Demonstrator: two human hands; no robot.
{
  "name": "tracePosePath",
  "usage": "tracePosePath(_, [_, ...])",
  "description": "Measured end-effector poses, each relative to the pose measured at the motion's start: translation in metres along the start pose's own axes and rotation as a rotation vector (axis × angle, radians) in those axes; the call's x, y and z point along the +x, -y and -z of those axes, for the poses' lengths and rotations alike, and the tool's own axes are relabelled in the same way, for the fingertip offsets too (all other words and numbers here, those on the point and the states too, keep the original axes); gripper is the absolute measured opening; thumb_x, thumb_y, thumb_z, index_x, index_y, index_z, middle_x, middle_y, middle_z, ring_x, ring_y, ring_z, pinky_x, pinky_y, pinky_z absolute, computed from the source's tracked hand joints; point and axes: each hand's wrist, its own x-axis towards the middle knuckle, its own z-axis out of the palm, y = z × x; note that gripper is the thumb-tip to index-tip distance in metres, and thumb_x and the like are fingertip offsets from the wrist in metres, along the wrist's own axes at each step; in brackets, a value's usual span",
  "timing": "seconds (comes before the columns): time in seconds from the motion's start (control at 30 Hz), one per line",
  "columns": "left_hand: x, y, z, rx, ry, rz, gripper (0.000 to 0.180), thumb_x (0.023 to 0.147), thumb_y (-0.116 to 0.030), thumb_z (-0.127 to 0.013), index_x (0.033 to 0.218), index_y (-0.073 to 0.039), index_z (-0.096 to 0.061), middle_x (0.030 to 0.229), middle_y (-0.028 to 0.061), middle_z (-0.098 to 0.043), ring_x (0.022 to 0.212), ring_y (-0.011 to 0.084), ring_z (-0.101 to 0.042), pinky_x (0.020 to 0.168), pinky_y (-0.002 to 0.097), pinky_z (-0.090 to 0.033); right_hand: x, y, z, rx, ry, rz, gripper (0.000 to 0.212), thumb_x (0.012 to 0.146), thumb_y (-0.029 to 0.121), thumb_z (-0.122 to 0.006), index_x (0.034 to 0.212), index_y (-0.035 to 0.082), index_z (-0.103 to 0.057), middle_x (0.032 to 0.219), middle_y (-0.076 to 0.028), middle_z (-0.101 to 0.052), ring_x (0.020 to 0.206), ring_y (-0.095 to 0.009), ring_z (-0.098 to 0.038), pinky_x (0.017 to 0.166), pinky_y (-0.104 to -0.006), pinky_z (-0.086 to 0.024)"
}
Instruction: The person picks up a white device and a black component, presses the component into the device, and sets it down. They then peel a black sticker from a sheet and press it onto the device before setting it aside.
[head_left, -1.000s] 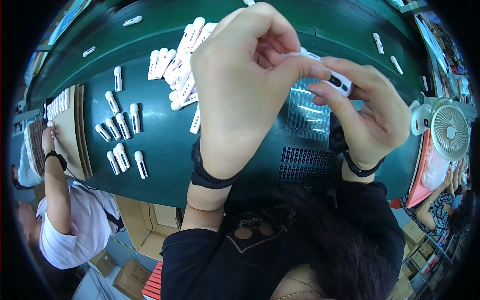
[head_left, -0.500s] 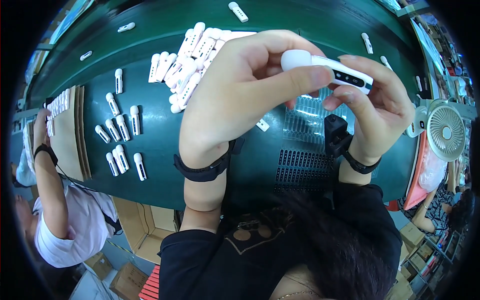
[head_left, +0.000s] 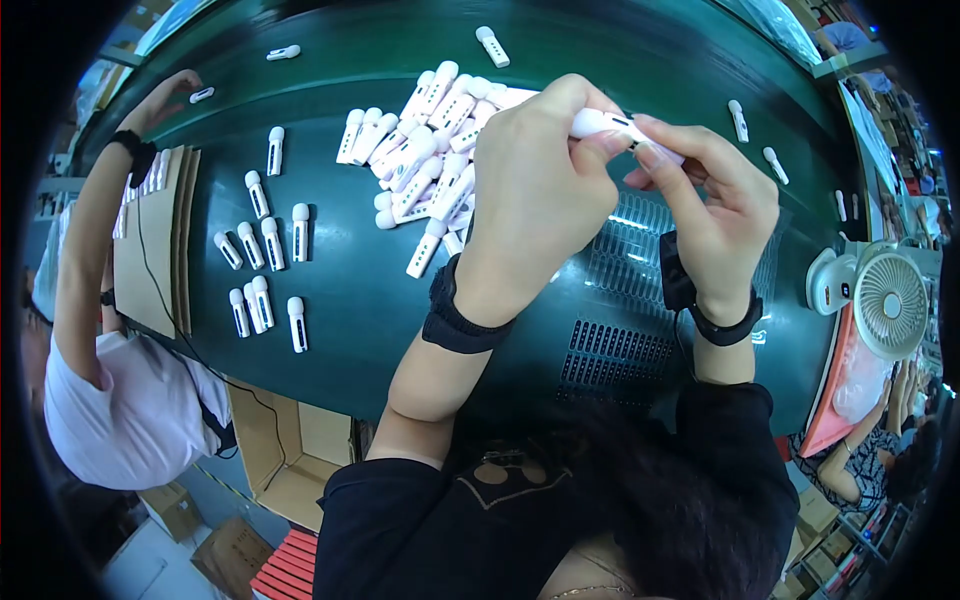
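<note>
Between my two hands is a small white mini wand massager (head_left: 586,122) with a round head, partly covered by my fingers. My left hand (head_left: 545,185) pinches it near the head, thumb on top. At the other end, my right hand (head_left: 722,200) grips the body with thumb and forefinger. A short dark strip shows on its side. Left of my left hand lies a heap of similar massagers (head_left: 408,158). Under and in front of my right hand are a clear sheet of oval outlines (head_left: 625,250) and a sheet of black oval panel stickers (head_left: 612,358).
Several massagers with dark panels (head_left: 271,243) stand apart on the green table (head_left: 360,320). At left, a co-worker's hand (head_left: 172,92) is by another massager (head_left: 202,95), above a cardboard-sided box (head_left: 155,270). A white fan (head_left: 888,305) is at right.
My hands have drawn closer together and rolled the massager, so its dark panel no longer faces up. The co-worker's hand has moved from the box to a massager farther up the table.
</note>
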Motion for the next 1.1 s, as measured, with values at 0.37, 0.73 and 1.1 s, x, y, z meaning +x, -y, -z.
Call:
tracePosePath(0.37, [0.009, 0.021, -0.003, 0.113, -0.182, -0.045, 0.010, 0.074, -0.004, -0.058, 0.083, -0.001, -0.056, 0.063, 0.0087, -0.055, 0.055, 0.0154, -0.052, 0.048, 0.0246, -0.039, 0.021, -0.017, -0.006, 0.166, 0.162, -0.123, 0.023, 0.080, 0.001, -0.053, 0.102, -0.004, -0.056, 0.082, -0.009, -0.060, 0.070, -0.012, -0.059, 0.064, -0.0201, -0.047])
tracePosePath(0.73, [0.019, 0.027, 0.065, -0.415, -0.369, 0.085, 0.050, 0.071, 0.006, -0.055, 0.117, 0.002, -0.036, 0.108, 0.0189, -0.047, 0.097, 0.0240, -0.051, 0.079, 0.0277, -0.043, 0.116, -0.169, -0.041, -0.686, 0.422, -0.191, 0.022, 0.081, 0.022, -0.055, 0.093, 0.006, -0.062, 0.076, -0.007, -0.060, 0.069, -0.017, -0.059, 0.064, -0.0252, -0.048])
tracePosePath(1.1, [0.013, 0.020, 0.080, -0.475, -0.393, 0.108, 0.054, 0.069, 0.011, -0.050, 0.120, 0.003, -0.033, 0.111, 0.0219, -0.046, 0.099, 0.0233, -0.051, 0.085, 0.0272, -0.039, 0.176, -0.136, -0.178, -0.710, 0.893, -0.128, 0.048, 0.075, 0.045, -0.056, 0.076, -0.003, -0.059, 0.064, -0.012, -0.058, 0.045, -0.021, -0.054, 0.042, -0.0300, -0.044])
